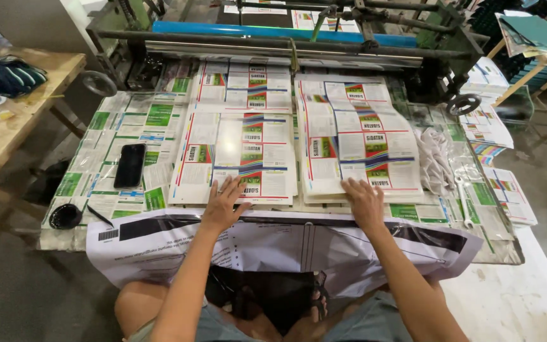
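Two stacks of printed sheets lie side by side on the machine's delivery table (pixel 96 136), with more sheets coming off the rollers behind, so the gathering looks only partly done. The left hand (pixel 224 201) rests flat, fingers spread, on the left stack (pixel 235 158), gripping nothing. The right hand (pixel 363 201) presses open-palmed on the near edge of the right stack (pixel 356 136).

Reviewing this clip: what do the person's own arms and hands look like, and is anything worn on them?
Both arms are bare along all that shows, with no sleeves in view. The left hand and right hand are ungloved, fingers bare. No watch, bracelet or ring can be seen on either wrist or hand, though small items would be hard to tell at this size.
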